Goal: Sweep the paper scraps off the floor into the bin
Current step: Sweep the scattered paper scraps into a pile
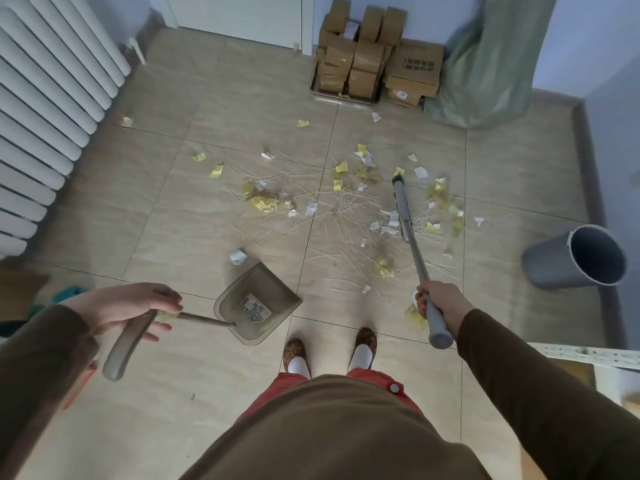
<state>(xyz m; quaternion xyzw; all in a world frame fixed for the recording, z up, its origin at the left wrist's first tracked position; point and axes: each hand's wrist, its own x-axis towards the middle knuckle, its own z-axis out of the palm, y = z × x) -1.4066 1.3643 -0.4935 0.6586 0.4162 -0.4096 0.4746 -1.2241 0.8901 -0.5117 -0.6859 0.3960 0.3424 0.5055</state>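
Observation:
Yellow and white paper scraps (341, 168) and thin pale sticks lie scattered over the tiled floor ahead of me. My right hand (438, 301) grips the grey handle of a broom (410, 244), whose head rests among the scraps at centre right. My left hand (138, 311) holds the grey handle of a dustpan (258, 303), and a small yellowish scrap sits between its fingers and the handle. The pan hovers or rests just in front of my feet. A grey bin (575, 258) lies tipped on the floor at the right, its mouth facing me.
A white radiator (48, 109) lines the left wall. Stacked cardboard boxes (377, 64) and a green sack (491, 64) stand against the far wall beside a white door. My feet (329, 351) in patterned slippers stand just behind the dustpan.

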